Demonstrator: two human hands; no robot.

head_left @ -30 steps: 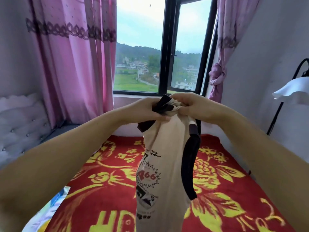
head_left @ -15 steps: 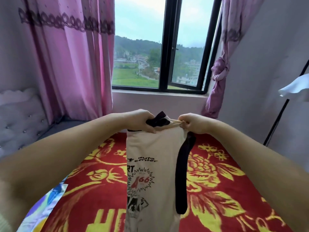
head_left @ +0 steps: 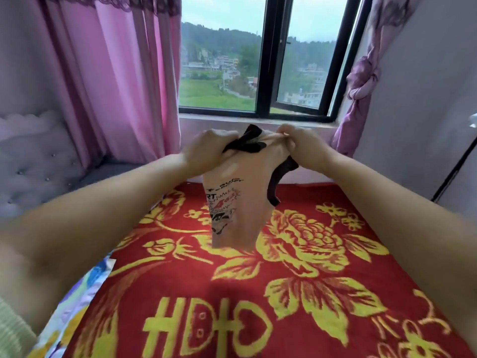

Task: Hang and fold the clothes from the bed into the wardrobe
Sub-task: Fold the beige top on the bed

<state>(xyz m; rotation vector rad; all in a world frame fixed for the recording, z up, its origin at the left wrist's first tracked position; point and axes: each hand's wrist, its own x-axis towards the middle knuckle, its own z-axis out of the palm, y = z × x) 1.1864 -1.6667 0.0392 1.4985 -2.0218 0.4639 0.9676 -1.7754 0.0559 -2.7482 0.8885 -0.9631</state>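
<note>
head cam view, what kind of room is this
Most likely a bedroom in a home. A bed with a red floral blanket fills the foreground, a padded headboard stands at the left, and pink curtains frame a window. Both hands hold up a beige shirt.

A beige T-shirt (head_left: 240, 202) with black trim and a black-and-red printed graphic is held bunched at its top, hanging lengthwise toward six o'clock, its lower hem raised clear above the red-and-yellow flowered bed (head_left: 296, 293) beneath.
</note>
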